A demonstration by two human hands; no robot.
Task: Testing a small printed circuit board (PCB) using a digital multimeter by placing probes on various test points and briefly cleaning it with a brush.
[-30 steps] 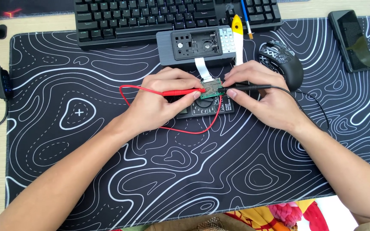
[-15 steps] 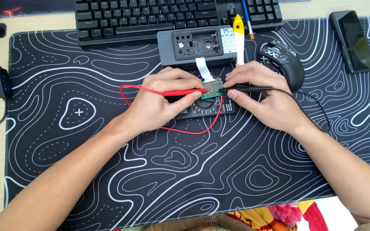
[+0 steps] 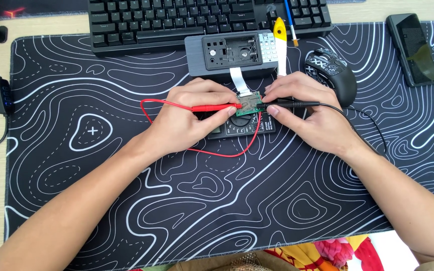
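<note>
Far left: a small black inline box (image 3: 2,95) on a dark cable, parked off the mat edge, likely out of the working area. Underneath everything: one large black desk mat with white contour lines (image 3: 101,150), probably there to cushion and steady small parts.

Next, left hand (image 3: 187,123), curled narrow around one red meter probe with a red lead (image 3: 212,107), pinched like a pen, seemingly for fine aim; red lead looping below the hand. Probe tip resting on one small green circuit board (image 3: 251,102) at mid-mat, between the two hands. Board lying on top of a dark multimeter with a round dial (image 3: 242,125), mostly hidden under fingers. One white flat ribbon cable (image 3: 238,80) running from the board up to one grey open-backed device shell (image 3: 232,50), kept close, apparently because the ribbon is short.

Behind that: one black keyboard (image 3: 177,20) along the top. One white and yellow pry tool (image 3: 280,45) and one thin blue-handled tool (image 3: 290,20) lying beside the shell, within easy reach.

Then right hand (image 3: 312,118), also closed narrow, gripping one black probe with a black lead (image 3: 297,104), tip meeting the board from the opposite side. Count of probes: two, one per hand.

Further right: one black patterned computer mouse (image 3: 330,73), just beside the right hand. Far right: one dark phone (image 3: 412,47), well apart.
</note>
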